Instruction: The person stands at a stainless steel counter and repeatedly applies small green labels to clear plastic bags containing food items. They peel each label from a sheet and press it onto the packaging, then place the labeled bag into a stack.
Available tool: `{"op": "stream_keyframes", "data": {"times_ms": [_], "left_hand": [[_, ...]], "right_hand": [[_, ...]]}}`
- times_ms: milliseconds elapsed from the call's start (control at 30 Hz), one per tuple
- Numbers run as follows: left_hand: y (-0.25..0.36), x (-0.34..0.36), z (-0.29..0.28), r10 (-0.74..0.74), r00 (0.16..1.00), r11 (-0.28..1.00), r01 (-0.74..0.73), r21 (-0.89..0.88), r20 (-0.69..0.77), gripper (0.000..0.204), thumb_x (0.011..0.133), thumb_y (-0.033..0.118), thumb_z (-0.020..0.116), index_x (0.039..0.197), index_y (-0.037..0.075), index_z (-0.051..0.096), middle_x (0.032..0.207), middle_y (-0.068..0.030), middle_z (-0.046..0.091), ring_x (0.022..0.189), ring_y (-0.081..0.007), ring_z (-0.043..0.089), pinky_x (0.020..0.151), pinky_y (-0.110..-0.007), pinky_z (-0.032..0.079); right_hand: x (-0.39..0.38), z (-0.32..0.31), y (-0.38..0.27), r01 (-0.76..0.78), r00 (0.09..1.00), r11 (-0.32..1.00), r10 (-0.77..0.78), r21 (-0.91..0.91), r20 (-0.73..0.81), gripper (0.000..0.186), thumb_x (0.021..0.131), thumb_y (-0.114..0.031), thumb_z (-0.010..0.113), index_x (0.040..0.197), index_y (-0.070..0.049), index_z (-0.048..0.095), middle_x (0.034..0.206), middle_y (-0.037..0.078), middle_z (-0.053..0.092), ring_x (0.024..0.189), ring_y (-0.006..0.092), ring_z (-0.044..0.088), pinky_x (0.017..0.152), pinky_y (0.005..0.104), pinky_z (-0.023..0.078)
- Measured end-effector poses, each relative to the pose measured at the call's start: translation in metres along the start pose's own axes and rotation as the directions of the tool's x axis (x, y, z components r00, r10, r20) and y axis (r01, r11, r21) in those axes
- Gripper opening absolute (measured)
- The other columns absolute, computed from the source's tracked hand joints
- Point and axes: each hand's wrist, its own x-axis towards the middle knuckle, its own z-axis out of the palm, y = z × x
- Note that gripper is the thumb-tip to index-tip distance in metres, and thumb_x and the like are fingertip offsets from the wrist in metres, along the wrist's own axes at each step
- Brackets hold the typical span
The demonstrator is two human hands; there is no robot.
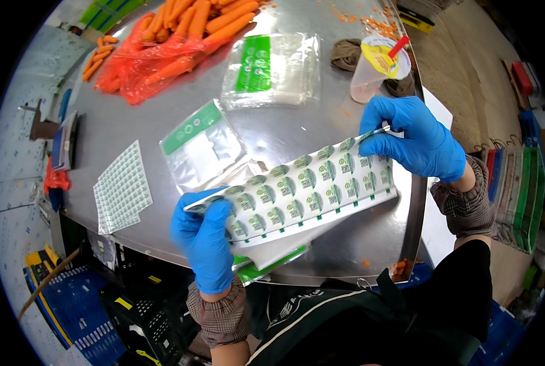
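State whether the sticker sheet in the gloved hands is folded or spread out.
Spread out: the sticker sheet stretches flat between the left hand and right hand, its rows of stickers all showing.

Steel table [321,131] bears carrots [193,24], bags [272,67], sticker sheet [123,189], cup [376,67].

Steel table [321,131]; blue crates [80,308] on floor.

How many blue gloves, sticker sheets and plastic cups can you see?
Blue gloves: 2, on the left hand and the right hand
Sticker sheets: 2, the sticker sheet held in both hands and the sticker sheet lying on the table
Plastic cups: 1, the plastic cup with a yellow lid
Total: 5
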Motion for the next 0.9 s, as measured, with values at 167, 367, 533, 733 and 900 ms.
{"op": "stream_keyframes", "data": {"times_ms": [167,367,533,733,900], "left_hand": [[0.031,0.007,-0.030,0.075,0.996,0.990,-0.080,0.113,0.044,0.008,0.085,0.002,0.066,0.092,0.001,0.064,0.083,-0.0031,0.065,0.074,-0.0083,0.057,0.070,-0.022,0.047],[0.052,0.019,-0.040,-0.196,0.978,0.959,0.175,0.222,0.075,0.013,0.087,0.008,0.067,0.096,-0.001,0.065,0.081,-0.0046,0.067,0.069,-0.0081,0.061,0.062,-0.021,0.049],[0.027,0.033,-0.074,-0.404,0.912,0.915,0.403,0.034,0.070,0.024,0.088,0.013,0.067,0.106,-0.004,0.065,0.088,-0.0099,0.071,0.070,-0.0122,0.068,0.061,-0.024,0.055],[0.012,0.016,-0.060,-0.317,0.947,0.948,0.317,0.025,0.042,0.023,0.087,0.012,0.069,0.105,-0.003,0.066,0.089,-0.0090,0.071,0.072,-0.0107,0.067,0.063,-0.023,0.054],[0.007,0.014,-0.051,-0.340,0.940,0.940,0.341,-0.002,0.038,0.024,0.087,0.011,0.068,0.106,-0.003,0.066,0.089,-0.0096,0.071,0.072,-0.0117,0.068,0.062,-0.023,0.055]], "right_hand": [[0.032,-0.002,-0.016,0.285,0.951,0.911,-0.228,-0.297,0.210,0.022,0.085,-0.027,0.070,0.083,-0.006,0.063,0.076,0.011,0.060,0.069,0.0233,0.060,0.063,0.0341,0.048],[0.045,0.027,-0.023,0.601,0.757,0.280,-0.498,-0.748,0.422,0.010,0.065,-0.013,0.065,0.068,-0.013,0.055,0.069,0.004,0.050,0.068,0.0215,0.053,0.069,0.0326,0.045],[0.061,0.026,-0.026,0.646,0.719,0.392,-0.600,-0.655,0.350,0.008,0.076,-0.014,0.065,0.081,-0.009,0.062,0.074,0.005,0.053,0.072,0.0212,0.054,0.071,0.0327,0.046],[0.075,0.078,-0.026,0.333,0.942,0.942,-0.329,-0.048,0.065,0.040,0.088,-0.011,0.060,0.127,-0.010,0.053,0.095,0.010,0.060,0.084,0.0262,0.060,0.080,0.0364,0.050],[0.079,0.091,-0.029,0.307,0.941,0.949,-0.291,-0.074,0.171,0.056,0.088,-0.005,0.056,0.141,-0.018,0.044,0.102,0.011,0.060,0.086,0.0252,0.061,0.080,0.0363,0.052]]}}
